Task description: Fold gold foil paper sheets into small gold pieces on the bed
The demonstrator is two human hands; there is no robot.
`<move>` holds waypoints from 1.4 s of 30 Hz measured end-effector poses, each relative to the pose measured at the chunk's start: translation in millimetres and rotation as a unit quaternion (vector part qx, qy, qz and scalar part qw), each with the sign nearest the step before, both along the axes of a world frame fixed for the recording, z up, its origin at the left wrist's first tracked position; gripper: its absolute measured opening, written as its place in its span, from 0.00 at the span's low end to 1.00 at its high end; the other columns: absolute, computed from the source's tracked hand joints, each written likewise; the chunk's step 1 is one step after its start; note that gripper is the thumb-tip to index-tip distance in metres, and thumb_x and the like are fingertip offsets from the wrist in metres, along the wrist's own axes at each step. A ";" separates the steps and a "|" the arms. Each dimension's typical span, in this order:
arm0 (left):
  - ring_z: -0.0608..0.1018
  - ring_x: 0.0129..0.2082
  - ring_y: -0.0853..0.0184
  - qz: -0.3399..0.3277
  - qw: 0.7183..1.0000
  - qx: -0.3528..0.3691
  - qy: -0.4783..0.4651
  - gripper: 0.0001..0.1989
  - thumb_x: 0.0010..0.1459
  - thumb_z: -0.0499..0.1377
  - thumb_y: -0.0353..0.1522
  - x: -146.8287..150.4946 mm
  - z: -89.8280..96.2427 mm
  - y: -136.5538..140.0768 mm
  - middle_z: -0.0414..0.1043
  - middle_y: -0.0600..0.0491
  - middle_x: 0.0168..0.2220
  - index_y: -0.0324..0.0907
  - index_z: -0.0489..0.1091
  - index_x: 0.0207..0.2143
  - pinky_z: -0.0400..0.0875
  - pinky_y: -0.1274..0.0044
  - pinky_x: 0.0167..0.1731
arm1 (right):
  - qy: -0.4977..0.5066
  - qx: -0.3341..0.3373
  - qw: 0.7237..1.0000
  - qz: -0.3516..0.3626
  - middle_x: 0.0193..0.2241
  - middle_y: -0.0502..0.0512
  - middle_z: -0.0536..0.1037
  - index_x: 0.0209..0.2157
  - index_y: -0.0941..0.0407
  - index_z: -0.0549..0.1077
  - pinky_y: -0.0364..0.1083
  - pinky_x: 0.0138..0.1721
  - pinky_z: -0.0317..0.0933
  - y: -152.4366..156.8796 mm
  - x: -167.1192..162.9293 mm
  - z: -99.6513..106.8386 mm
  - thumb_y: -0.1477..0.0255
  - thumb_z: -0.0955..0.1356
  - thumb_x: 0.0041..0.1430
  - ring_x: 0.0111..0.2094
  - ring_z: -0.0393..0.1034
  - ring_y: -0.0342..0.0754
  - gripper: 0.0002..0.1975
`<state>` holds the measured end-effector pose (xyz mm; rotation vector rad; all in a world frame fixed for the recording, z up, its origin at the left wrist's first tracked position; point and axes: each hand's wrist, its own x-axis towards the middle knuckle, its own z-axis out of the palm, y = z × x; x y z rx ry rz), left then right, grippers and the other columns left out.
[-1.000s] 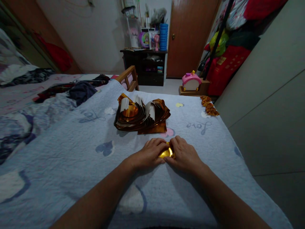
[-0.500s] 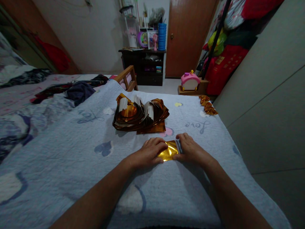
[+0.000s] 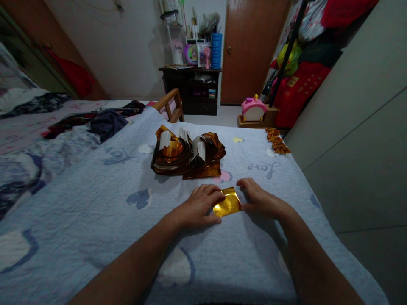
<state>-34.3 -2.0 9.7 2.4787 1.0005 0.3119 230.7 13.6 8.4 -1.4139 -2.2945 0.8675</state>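
A shiny gold foil paper sheet (image 3: pixel 229 203) lies flat on the blue-grey quilt in front of me. Fingers of my left hand (image 3: pixel 202 205) rest on its left part, thumb spread apart near the lower edge. At the sheet's right edge is my right hand (image 3: pixel 260 199), its thumb by the lower right corner and its fingers apart above the quilt. Just beyond the hands sits a thick curled stack of gold foil papers (image 3: pixel 187 154). Several folded gold foil pieces (image 3: pixel 277 142) lie in a row at the far right edge.
The patterned quilt (image 3: pixel 104 199) covers the bed surface under my hands. Dark clothes (image 3: pixel 108 125) lie at the far left. Behind stand a wooden rail (image 3: pixel 171 106), a dark cabinet (image 3: pixel 190 91) and a pink toy case (image 3: pixel 253 109). A pale panel (image 3: pixel 359 127) rises along the right.
My right hand has moved slightly right, off most of the sheet, and its fingers have opened. The gold sheet has turned a little and more of it shows.
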 end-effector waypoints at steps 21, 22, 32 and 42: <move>0.71 0.52 0.57 -0.024 0.990 0.125 -0.058 0.11 0.56 0.60 0.26 14.6 -3.6 -2.7 0.74 0.48 0.50 0.44 0.75 0.41 0.66 0.63 0.55 | -0.033 0.022 0.996 0.074 0.39 0.55 0.71 0.36 0.55 0.74 0.48 0.47 0.63 -9.8 -16.4 17.2 0.82 0.69 0.51 0.43 0.66 0.50 0.11; 0.73 0.49 0.58 -0.026 0.990 0.126 -0.058 0.10 0.57 0.59 0.26 15.0 -5.9 -1.6 0.76 0.48 0.47 0.43 0.75 0.41 0.68 0.64 0.53 | -0.036 0.025 0.997 0.070 0.39 0.55 0.71 0.36 0.55 0.75 0.48 0.47 0.63 -9.7 -16.9 16.9 0.82 0.68 0.52 0.43 0.66 0.50 0.10; 0.83 0.43 0.62 0.029 0.977 0.171 -0.122 0.10 0.67 0.54 0.27 14.2 -17.1 4.6 0.81 0.47 0.44 0.40 0.75 0.41 0.78 0.71 0.44 | -0.006 0.113 0.992 0.054 0.42 0.57 0.73 0.45 0.54 0.76 0.50 0.49 0.63 -10.0 -30.6 16.0 0.79 0.68 0.59 0.46 0.67 0.51 0.13; 0.83 0.42 0.62 0.046 0.963 0.178 -0.196 0.09 0.66 0.56 0.27 15.0 -13.9 5.3 0.82 0.47 0.43 0.40 0.76 0.43 0.77 0.72 0.44 | -0.006 0.155 0.988 0.013 0.34 0.57 0.73 0.33 0.57 0.70 0.48 0.41 0.60 -8.5 -42.8 -2.3 0.84 0.64 0.52 0.38 0.66 0.50 0.09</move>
